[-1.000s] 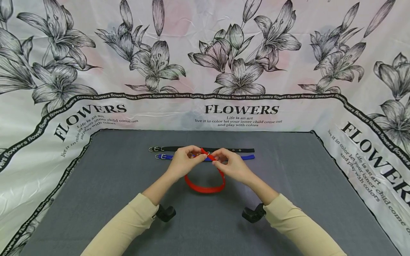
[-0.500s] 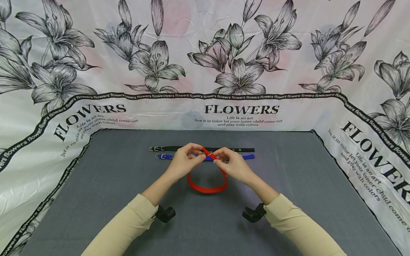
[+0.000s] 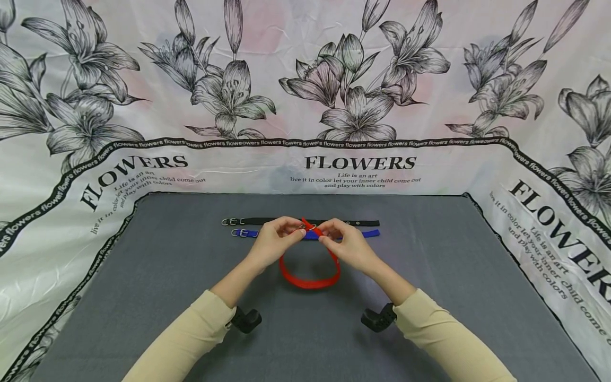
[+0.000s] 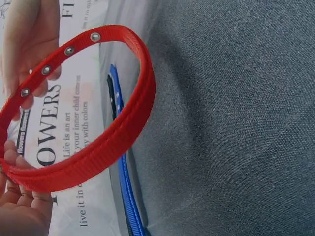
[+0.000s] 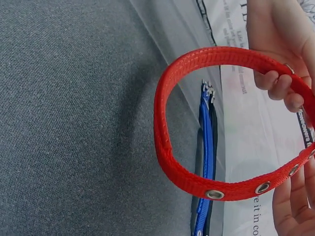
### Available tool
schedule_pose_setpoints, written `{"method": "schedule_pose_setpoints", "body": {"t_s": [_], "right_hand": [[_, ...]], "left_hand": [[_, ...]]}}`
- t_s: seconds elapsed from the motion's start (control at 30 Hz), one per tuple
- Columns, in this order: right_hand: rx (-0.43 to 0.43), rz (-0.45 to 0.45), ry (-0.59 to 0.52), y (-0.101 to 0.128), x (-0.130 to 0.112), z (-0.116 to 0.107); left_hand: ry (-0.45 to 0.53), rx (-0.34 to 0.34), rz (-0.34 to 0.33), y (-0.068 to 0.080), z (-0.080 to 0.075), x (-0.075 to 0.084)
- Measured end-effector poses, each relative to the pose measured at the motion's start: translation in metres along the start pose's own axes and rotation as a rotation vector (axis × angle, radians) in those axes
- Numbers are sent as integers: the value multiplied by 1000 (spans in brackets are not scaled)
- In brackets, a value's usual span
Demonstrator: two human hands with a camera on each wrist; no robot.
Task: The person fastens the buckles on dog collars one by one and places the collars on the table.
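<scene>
A red collar (image 3: 309, 284), bent into a loop, hangs between my two hands above the table. My left hand (image 3: 274, 241) pinches the collar at its buckle end, where a bit of metal shows. My right hand (image 3: 350, 245) pinches the strap just to the right of that. The two ends cross between the fingertips; whether the strap passes through the buckle is hidden. In the left wrist view, several metal eyelets line the part of the collar (image 4: 106, 152) near my right hand. The right wrist view shows the collar (image 5: 167, 123) with a metal ring near my left fingers.
Behind my hands, a black collar (image 3: 253, 221) and a blue collar (image 3: 245, 234) lie straight and side by side on the grey table cloth (image 3: 191, 276). A white flower-printed sheet (image 3: 267, 175) rises at the table's back edge.
The red loop has shifted slightly right, and its crossed ends sit a little differently between the fingertips. Both hands keep their pinch and stay nearly in place.
</scene>
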State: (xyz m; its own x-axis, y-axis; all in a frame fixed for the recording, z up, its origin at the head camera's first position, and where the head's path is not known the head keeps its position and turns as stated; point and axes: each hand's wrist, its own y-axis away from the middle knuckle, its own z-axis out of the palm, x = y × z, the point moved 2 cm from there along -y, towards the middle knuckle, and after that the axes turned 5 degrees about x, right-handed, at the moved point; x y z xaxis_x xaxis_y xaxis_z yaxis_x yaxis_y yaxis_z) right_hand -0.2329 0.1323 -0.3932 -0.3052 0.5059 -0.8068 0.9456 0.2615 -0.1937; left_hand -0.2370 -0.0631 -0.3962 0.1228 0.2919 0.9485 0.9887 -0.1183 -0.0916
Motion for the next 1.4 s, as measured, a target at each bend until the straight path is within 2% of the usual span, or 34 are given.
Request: {"method": "schedule_pose_setpoints", "body": {"t_s": [0.2, 0.33, 0.47, 0.63, 0.8, 1.03, 1.4], "right_hand": [[-17, -26, -25, 0, -4, 2], [-23, -43, -27, 0, -6, 4], [-21, -48, -20, -1, -6, 5], [-17, -52, -14, -1, -5, 5], [-22, -39, -4, -2, -4, 5], [-26, -34, -14, -1, -6, 6], [-34, 35, -35, -5, -9, 9]], "left_hand": [[0, 10, -7, -1, 2, 1], [-27, -7, -18, 0, 4, 2], [-47, -11, -4, 1, 5, 3], [-12, -1, 24, 1, 3, 5], [-4, 21, 51, 1, 1, 6], [5, 53, 37, 0, 0, 7], [46, 12, 13, 3, 2, 7]]}}
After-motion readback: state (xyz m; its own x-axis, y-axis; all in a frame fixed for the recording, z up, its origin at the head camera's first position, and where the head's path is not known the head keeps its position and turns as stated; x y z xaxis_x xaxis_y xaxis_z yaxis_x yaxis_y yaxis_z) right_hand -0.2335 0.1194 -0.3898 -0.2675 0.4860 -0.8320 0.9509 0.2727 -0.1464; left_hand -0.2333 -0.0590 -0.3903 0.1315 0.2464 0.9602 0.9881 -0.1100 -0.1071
